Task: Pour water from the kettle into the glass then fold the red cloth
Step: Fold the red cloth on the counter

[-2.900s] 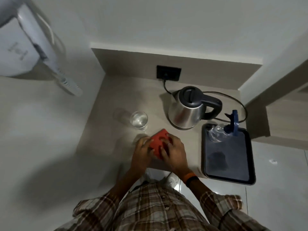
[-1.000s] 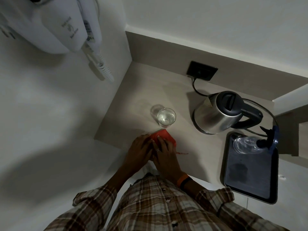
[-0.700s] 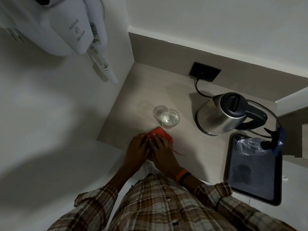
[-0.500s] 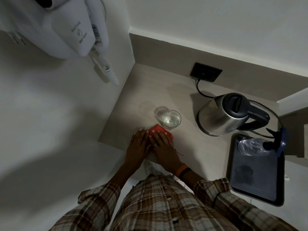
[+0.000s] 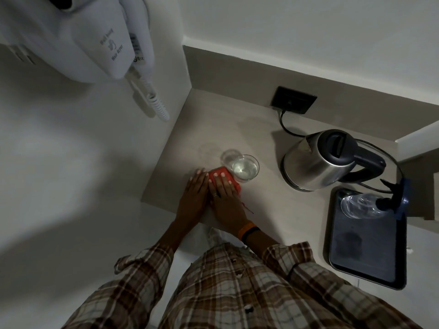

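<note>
Plaid shirt (image 5: 237,293) of the person fills the lower edge, with an orange wristband (image 5: 247,230) on the right wrist. Both hands lie flat, fingers extended, side by side at the front edge of the beige counter (image 5: 261,205): the right hand (image 5: 225,200) presses palm-down on the red cloth (image 5: 219,174), which is folded into a small compact pad mostly covered by the fingers; the left hand (image 5: 193,195) rests flat just beside it, touching the cloth's left edge, grasping nothing. A loose red thread (image 5: 248,208) trails on the counter to the right of the hand. The glass (image 5: 245,170), holding water, stands just behind the cloth, at its right corner. Right: black tray (image 5: 365,252) with an overturned clear vessel (image 5: 358,205) at its far end. Farther back, steel kettle (image 5: 318,160) upright on its base, corded to the wall socket (image 5: 294,100). Upper left: wall-mounted hair dryer (image 5: 95,36)
</note>
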